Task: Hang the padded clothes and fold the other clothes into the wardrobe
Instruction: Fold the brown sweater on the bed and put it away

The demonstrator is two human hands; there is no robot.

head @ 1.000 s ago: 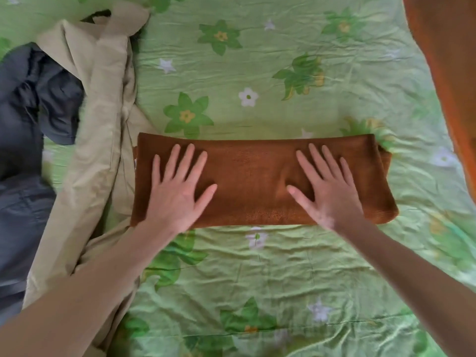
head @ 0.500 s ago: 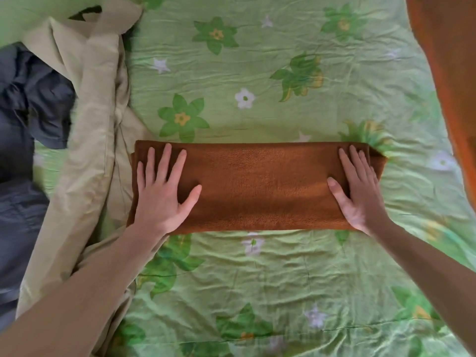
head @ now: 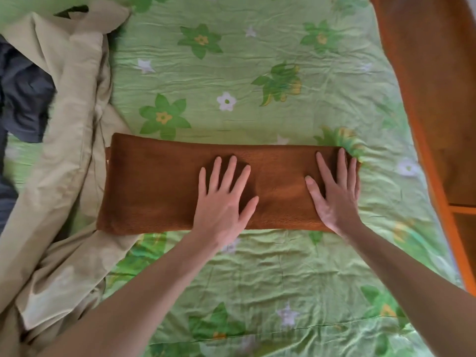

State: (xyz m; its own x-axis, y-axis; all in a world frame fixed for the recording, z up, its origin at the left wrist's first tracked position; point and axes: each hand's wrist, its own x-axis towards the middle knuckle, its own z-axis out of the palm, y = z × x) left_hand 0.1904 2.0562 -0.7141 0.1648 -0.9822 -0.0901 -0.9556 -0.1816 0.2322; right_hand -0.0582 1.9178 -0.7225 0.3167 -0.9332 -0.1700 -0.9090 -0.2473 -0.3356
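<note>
Two bare forearms end in a left hand [head: 221, 202] and right hand [head: 334, 191]. No sleeves, rings or watches are visible.

We have one head-worn view, looking steeply down and forward, close over the green bedsheet [head: 257, 266]; our forearms enter from the lower frame edge.

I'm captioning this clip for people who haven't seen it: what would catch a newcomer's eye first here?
First, the brown folded garment, a long band lying across the middle of the green flowered bedsheet, with the left hand flat near its middle and the right hand flat at its right end. Next, the beige padded coat heaped along the left edge.
</note>
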